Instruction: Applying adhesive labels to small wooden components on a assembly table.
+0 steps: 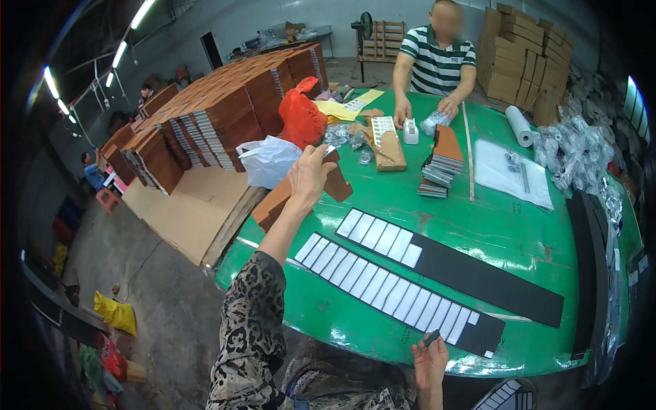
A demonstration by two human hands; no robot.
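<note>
My left hand (311, 175) is reached out over the left side of the table, fingers closed. A small whitish bit shows at its fingertips, too small to name. Directly behind and beneath it lie brown boards (272, 207), partly hidden by my hand and forearm. At the near edge my right hand (430, 362) pinches a small black piece (429, 339). Just beyond it is the lower end of a long black strip (486, 333) bearing a row of white rectangles. A second black strip (488, 277), white rectangles covering only its left part, lies farther back.
Across the green table (383, 328) a person (441, 61) handles clear plastic. A stack of dark and brown pieces (443, 164), tape dispenser (411, 131), red bag (301, 116) and white bag (268, 160) stand about. Black strips (589, 273) line the right; brown board stacks (229, 116) fill the left.
</note>
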